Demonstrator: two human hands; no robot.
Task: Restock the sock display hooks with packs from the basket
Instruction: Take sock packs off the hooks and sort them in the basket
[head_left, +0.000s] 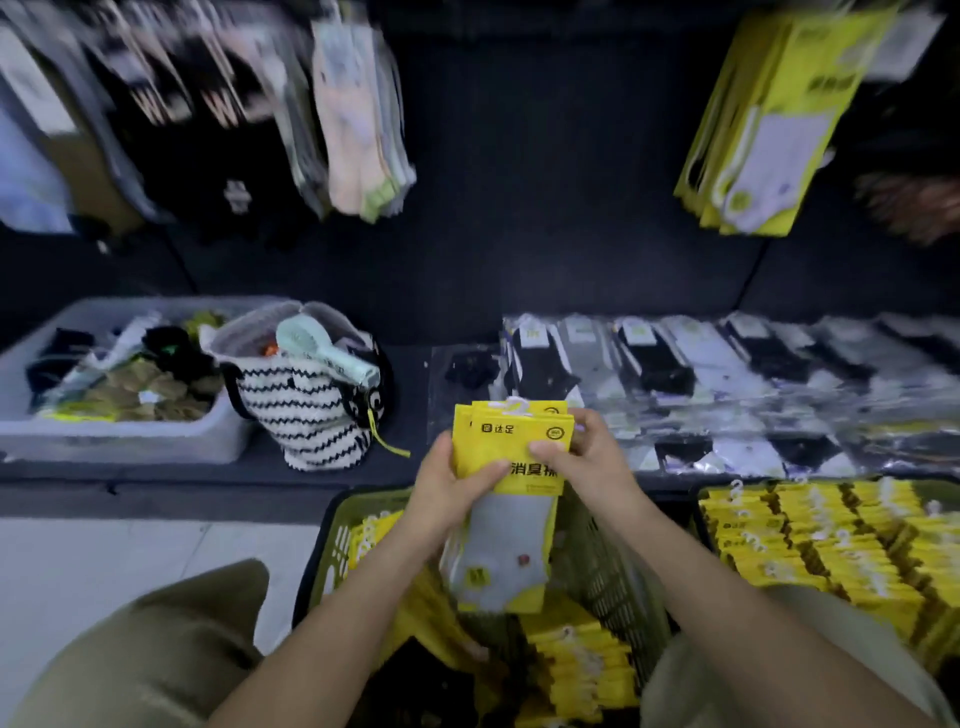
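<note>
Two hands (447, 488) (592, 462) round packs (511, 441) (yellow)

Yellow nearly everywhere I look, set against a dark wall (545, 234).
The sock packs (511, 452) have a bright yellow card with black print over a pale grey sock with a yellow toe. The basket (332, 545) is olive green, and what fills it is more yellow. The hanging packs (769, 119) are the same yellow, around a white sock. I also see a bag (306, 410) in black-and-white zigzag stripes, a mint-green fan (322, 348), a pale grey bin (130, 441), and shelf packs (727, 364) alternating black and white.
</note>
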